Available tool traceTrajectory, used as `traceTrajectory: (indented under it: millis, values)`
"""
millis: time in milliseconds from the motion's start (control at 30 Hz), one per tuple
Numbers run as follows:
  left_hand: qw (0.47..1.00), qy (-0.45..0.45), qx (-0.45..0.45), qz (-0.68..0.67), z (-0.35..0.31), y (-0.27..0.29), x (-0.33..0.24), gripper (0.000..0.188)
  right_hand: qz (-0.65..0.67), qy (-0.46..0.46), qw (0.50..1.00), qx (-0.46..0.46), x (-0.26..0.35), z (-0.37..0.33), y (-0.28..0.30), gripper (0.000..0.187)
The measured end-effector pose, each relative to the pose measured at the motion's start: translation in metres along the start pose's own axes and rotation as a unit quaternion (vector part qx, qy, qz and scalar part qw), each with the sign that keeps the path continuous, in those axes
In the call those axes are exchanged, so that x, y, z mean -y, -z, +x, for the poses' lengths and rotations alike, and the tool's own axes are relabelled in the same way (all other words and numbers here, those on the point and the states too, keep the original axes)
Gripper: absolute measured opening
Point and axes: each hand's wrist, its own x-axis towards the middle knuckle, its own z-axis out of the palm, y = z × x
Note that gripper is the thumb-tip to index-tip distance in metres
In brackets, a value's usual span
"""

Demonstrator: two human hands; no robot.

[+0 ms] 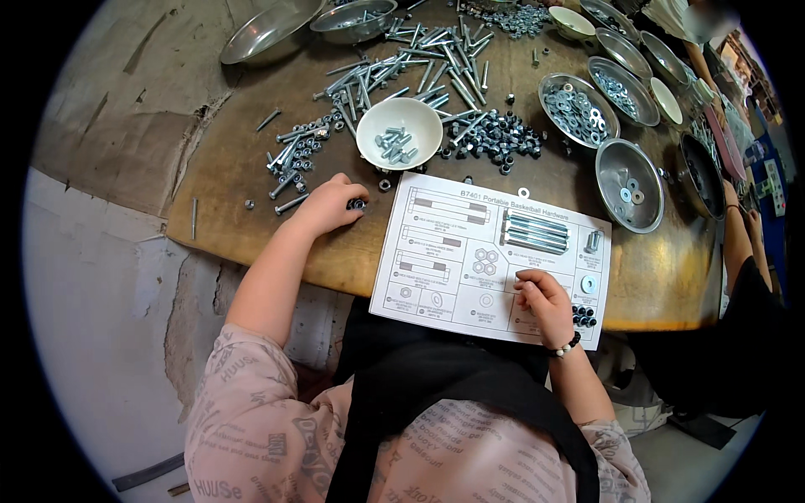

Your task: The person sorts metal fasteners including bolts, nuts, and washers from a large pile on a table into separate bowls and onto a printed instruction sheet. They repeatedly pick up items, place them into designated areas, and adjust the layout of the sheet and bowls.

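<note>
My left hand (pixel 331 204) rests on the table left of the printed sheet, fingertips closed round a few hex nuts (pixel 358 204). Over the lower right of the paper hardware sheet (pixel 453 289) is my right hand (pixel 545 306), its fingers curled; whatever they may hold is hidden. On that sheet lie several long bolts (pixel 535 231), a few short bolts (pixel 594 241), a flat washer (pixel 589 285) and a cluster of dark lock nuts (pixel 584 316) beside my right wrist. A white bowl (pixel 399 113) with short bolts in it stands just beyond the sheet's far edge.
Loose long bolts (pixel 428 63) and a heap of dark nuts (pixel 503 142) cover the table's far middle. Metal bowls of washers (pixel 577 109) line the right side, one bowl (pixel 629 186) close to the sheet. Another person's arm (pixel 738 239) is at the right edge.
</note>
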Motion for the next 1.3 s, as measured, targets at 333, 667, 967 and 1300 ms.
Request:
traceTrajectory:
  millis: [333, 667, 967, 1300]
  values:
    - [0.976, -0.188, -0.023, -0.105, 0.002, -0.023, -0.11, 0.026, 0.024, 0.018, 1.0, -0.001, -0.007, -0.008, 0.003, 0.02]
    - [0.966, -0.217, 0.139, -0.024, 0.022, -0.054, -0.173, 0.042, 0.001, 0.033, 0.999, 0.007, -0.013, -0.008, 0.006, 0.02]
    - [0.977, -0.189, 0.052, -0.079, 0.018, -0.071, -0.162, 0.049, -0.075, 0.043, 0.996, 0.025, -0.01, -0.002, 0.001, 0.019]
    - [0.975, -0.211, 0.017, -0.061, 0.018, -0.076, -0.158, 0.05, -0.136, 0.09, 0.986, 0.023, -0.016, 0.001, 0.003, 0.019]
